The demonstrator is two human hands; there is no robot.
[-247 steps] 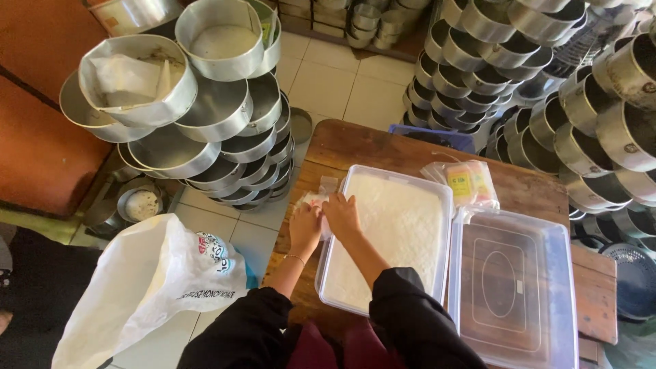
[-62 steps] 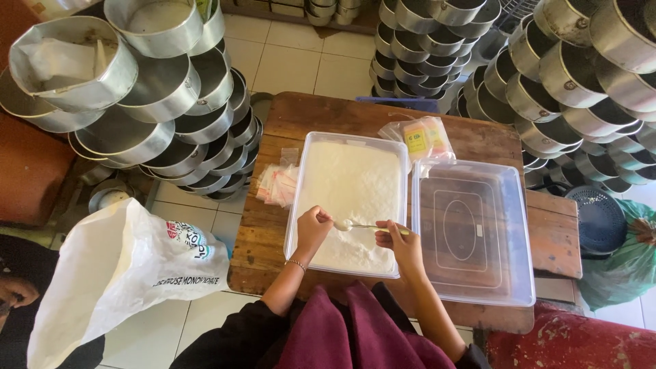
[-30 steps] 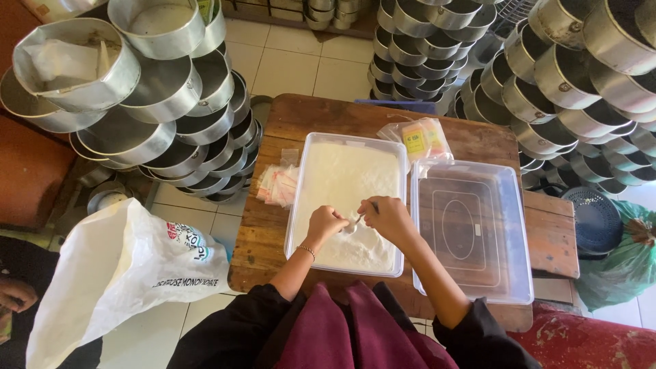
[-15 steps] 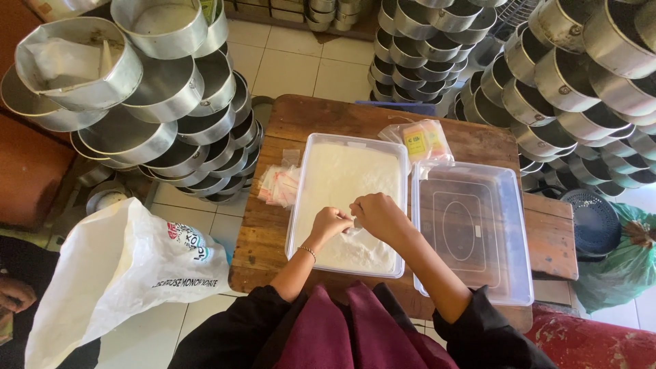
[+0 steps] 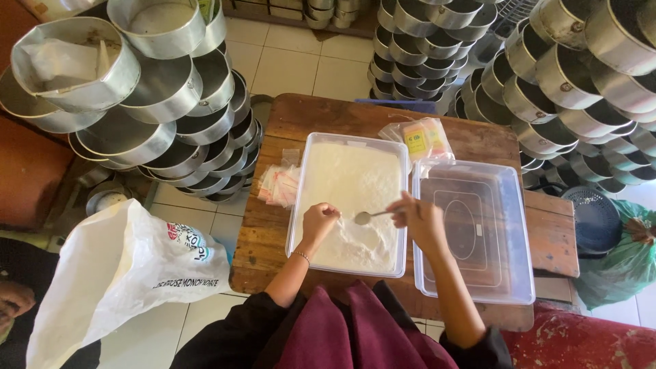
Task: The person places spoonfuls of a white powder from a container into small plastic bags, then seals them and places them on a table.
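Observation:
A clear plastic tub point(image 5: 350, 139) full of white powder point(image 5: 355, 184) sits on a wooden table point(image 5: 301, 116). My left hand point(image 5: 318, 221) hovers over the near part of the powder, fingers pinched on what looks like a small clear bag, which is hard to make out. My right hand point(image 5: 421, 217) is over the tub's right rim and holds a metal spoon point(image 5: 366, 217) level, its bowl pointing toward my left hand. A pile of small clear bags point(image 5: 279, 184) lies left of the tub.
An empty clear tub point(image 5: 478, 287) stands to the right. A packet with yellow labels point(image 5: 421, 139) lies behind it. Stacked round metal tins point(image 5: 143, 130) point(image 5: 581, 82) crowd both sides. A white sack point(image 5: 123, 273) sits lower left and a green bag point(image 5: 615, 266) to the right.
My hands were close together over the powder half a second ago. Now they are apart: my right hand has drawn back to the right with the spoon.

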